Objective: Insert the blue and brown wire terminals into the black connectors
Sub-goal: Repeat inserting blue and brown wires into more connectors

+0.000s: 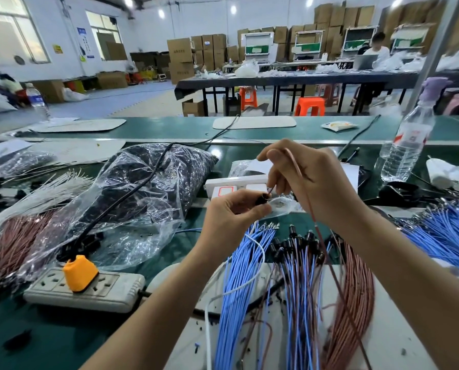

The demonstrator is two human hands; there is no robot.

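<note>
- Head view, hands: the left hand pinches one black connector between thumb and fingertips, with its open end turned up and to the right. The right hand pinches a brown wire just behind its terminal, and the tip is at the connector's mouth. I cannot tell whether the tip is inside yet.
- Head view, stock: loose blue wires lie fanned on the near table below the hands, and a brown bundle lies to their right. Between them sit wired connectors, which look finished. A clear bag of dark parts lies to the left, with a power strip nearer in front of it.
- Handling, as a judgement: the wire is light and limp, so it will probably buckle if pushed from far back. The grip belongs close behind the metal terminal, which looks thin and easy to bend. The connector is small, hard and smooth, so it may twist in the pinch. Holding its body by the sides, with the mouth left clear, seems best.
- Step: the brown terminal is being seated, and a blue one likely comes next.
</note>
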